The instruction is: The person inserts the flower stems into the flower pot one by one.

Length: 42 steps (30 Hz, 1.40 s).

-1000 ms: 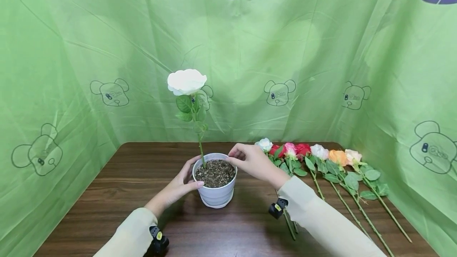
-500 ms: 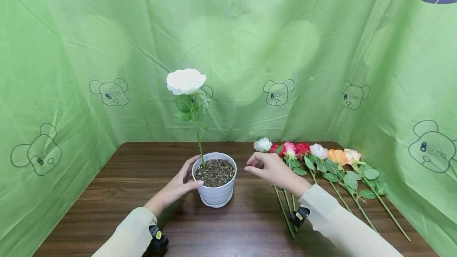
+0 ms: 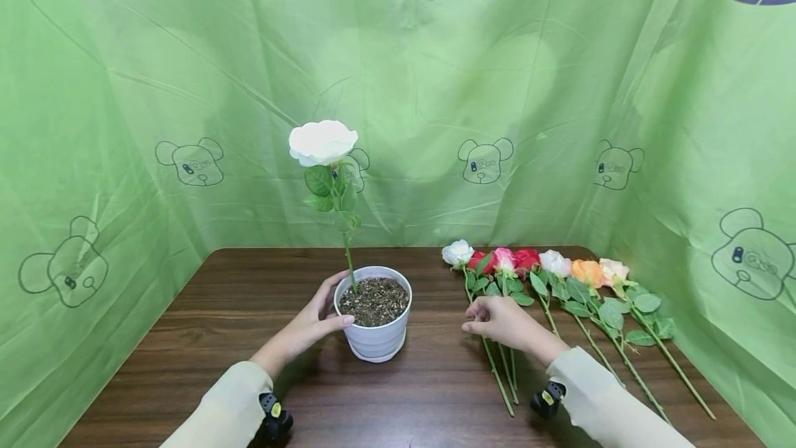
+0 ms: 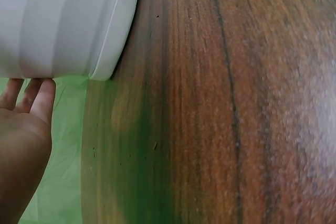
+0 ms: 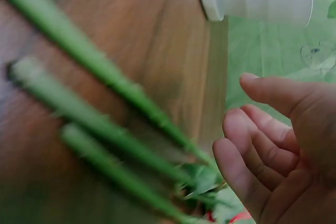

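A white flower pot [image 3: 377, 341] filled with dark soil [image 3: 379, 299] stands on the table. One tall white rose [image 3: 323, 143] rises from the soil near the pot's left rim, leaning slightly left. My left hand [image 3: 307, 320] grips the pot's left side, its thumb at the front rim and fingers around the far side. In the left wrist view its fingertips [image 4: 46, 90] meet the pot wall. My right hand [image 3: 508, 324] hovers over several rose stems [image 3: 497, 373] at the right, fingers loosely bent with nothing between them. The right wrist view shows green stems [image 5: 94, 61] beside that hand [image 5: 283, 150].
Loose roses lie in a row on the brown wooden table [image 3: 205, 365]: a pale white one [image 3: 458, 253] at the left, then red, pink, an orange rose [image 3: 588, 273] and a cream rose [image 3: 614, 272]. A green printed curtain [image 3: 404, 88] surrounds the table's back and sides.
My right hand has left the pot's right rim and moved right and toward me, to over the leftmost loose stems. My left hand, the pot and the standing white rose have stayed put.
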Each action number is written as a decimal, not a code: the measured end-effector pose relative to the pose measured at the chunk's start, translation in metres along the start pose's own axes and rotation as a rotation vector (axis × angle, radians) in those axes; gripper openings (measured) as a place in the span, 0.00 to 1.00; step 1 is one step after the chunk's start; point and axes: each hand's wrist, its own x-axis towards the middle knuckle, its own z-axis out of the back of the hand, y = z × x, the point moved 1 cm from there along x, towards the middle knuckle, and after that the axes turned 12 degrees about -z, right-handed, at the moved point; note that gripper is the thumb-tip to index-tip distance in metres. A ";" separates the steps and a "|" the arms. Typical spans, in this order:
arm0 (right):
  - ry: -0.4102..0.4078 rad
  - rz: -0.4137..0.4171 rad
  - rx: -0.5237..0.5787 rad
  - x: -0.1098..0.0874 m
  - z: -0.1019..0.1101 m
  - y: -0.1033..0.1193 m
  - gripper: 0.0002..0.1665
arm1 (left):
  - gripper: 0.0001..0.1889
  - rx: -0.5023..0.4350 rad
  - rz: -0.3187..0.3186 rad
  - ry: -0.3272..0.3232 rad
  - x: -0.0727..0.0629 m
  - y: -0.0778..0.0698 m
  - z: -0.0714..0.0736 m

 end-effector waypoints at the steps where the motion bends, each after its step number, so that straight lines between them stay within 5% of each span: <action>1: 0.008 -0.024 0.018 -0.002 -0.001 -0.003 0.14 | 0.43 0.001 0.001 0.002 0.000 0.000 0.000; 15: 0.060 -0.310 0.084 0.003 -0.012 -0.034 0.21 | 0.42 0.007 0.008 0.000 -0.001 -0.001 0.000; 30: 0.096 -0.325 0.159 0.005 -0.014 -0.028 0.07 | 0.42 0.001 -0.005 0.002 -0.001 -0.001 0.000; 42: 0.101 -0.237 0.253 0.008 -0.001 -0.012 0.09 | 0.42 -0.001 -0.003 0.002 -0.001 -0.003 0.000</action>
